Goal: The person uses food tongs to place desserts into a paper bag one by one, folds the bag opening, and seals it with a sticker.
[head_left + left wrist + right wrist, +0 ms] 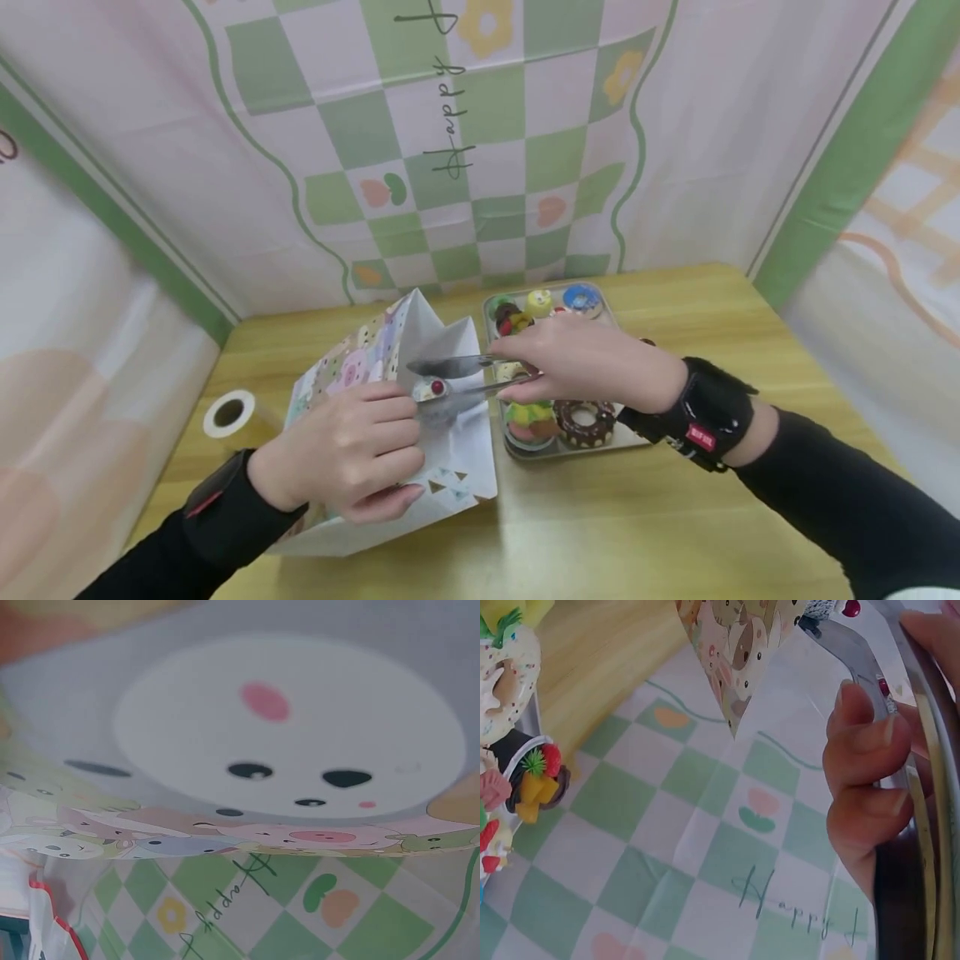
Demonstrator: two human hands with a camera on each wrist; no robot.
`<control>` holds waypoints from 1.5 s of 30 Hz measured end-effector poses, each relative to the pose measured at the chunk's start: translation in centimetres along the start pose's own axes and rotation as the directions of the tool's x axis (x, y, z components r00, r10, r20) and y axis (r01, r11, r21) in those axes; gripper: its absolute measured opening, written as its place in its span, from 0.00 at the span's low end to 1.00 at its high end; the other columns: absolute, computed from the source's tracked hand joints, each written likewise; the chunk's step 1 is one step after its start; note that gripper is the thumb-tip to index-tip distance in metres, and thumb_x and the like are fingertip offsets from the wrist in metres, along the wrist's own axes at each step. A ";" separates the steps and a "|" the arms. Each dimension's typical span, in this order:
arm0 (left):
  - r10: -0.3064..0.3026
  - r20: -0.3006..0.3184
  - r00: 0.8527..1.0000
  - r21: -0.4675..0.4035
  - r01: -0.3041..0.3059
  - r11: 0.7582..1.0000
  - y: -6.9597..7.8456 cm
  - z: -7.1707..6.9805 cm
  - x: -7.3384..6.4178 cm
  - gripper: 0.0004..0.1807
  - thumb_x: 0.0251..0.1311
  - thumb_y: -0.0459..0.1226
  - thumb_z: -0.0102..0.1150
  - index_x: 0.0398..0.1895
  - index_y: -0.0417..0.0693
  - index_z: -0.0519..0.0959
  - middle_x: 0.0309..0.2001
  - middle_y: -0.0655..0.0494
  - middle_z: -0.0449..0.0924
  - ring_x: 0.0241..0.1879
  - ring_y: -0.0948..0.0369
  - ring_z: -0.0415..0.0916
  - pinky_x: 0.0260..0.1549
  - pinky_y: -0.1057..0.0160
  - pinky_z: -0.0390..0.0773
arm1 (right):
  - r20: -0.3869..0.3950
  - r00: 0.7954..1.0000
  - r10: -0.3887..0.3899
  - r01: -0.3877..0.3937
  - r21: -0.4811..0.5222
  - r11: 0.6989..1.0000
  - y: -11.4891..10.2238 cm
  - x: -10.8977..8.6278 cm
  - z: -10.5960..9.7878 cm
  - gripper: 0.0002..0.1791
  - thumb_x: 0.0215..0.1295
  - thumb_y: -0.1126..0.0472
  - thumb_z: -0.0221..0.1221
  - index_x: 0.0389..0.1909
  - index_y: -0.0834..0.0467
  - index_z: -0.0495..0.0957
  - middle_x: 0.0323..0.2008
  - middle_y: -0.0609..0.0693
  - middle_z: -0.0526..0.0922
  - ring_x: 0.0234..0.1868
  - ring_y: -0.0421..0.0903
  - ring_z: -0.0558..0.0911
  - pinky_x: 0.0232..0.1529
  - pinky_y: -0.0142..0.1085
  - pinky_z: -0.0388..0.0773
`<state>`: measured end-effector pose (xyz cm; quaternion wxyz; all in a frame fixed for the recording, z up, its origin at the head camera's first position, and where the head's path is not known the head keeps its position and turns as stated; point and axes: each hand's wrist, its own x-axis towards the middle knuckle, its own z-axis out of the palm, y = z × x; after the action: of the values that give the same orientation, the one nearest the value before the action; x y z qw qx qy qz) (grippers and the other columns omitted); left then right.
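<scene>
My left hand (352, 450) holds the side of a paper bag (468, 433), which lies tipped with its mouth toward the right. The bag is white inside and printed with cartoon animals outside. In my right hand (573, 358) are metal tongs (461, 364), whose tips reach into the bag's mouth. Between the tips sits a small pale cake (422, 388) with a red cherry on top; its lower part is hard to make out. The left wrist view shows mostly the bag's printed side (285, 735). Fingers (870, 814) curl round the tongs in the right wrist view.
A metal tray (611, 310) of toy-like sweets stands behind and below my right hand, with a chocolate donut (585, 423) and a blue donut (582, 300). A white roll (232, 414) stands left of the bag. A patterned cloth (480, 208) hangs behind the wooden table (637, 517).
</scene>
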<state>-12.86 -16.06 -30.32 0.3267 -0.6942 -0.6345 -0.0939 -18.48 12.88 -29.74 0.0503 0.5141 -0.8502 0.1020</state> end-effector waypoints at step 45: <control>-0.018 0.058 0.998 0.035 0.016 0.999 0.0 0.4 0.7 0.18 0.72 0.39 0.49 0.19 0.54 0.68 0.20 0.62 0.64 0.23 0.61 0.65 0.31 0.63 0.70 | 0.137 0.990 -0.040 0.055 -0.107 0.993 -1.9 6.3 2.4 0.17 0.60 0.43 0.73 0.32 0.51 0.80 0.22 0.39 0.73 0.21 0.37 0.69 0.23 0.32 0.69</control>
<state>-12.80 -15.26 -30.22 0.3190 -0.6857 -0.6510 -0.0654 -19.66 6.05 -30.65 0.0235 0.5362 -0.8436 0.0187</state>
